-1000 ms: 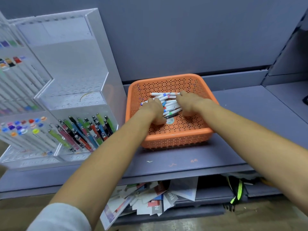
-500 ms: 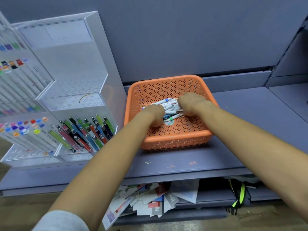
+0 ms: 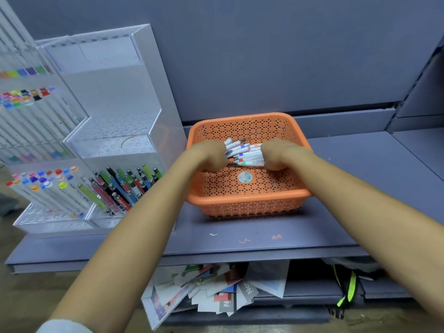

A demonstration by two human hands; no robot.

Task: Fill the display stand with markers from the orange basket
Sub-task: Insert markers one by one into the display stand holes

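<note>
Markers (image 3: 245,153) were gathered into one bundle between my two hands, seemingly raised a little off the floor of the orange basket (image 3: 247,199), toward its far side. My left hand (image 3: 209,156) was curled round the bundle's left ends and my right hand (image 3: 276,153) round its right ends. Both were clamped tight, so the markers lay side by side and none could roll loose. I judged that squaring them up this way would let me carry many at once rather than one by one. The basket sat on the grey shelf (image 3: 240,239), just right of the clear display stand (image 3: 153,97), which made for a short trip. Coloured pens (image 3: 125,186) leaned in the stand's near tier, while the middle tier (image 3: 113,145) beside the basket looked bare, the likely place for this bundle.
</note>
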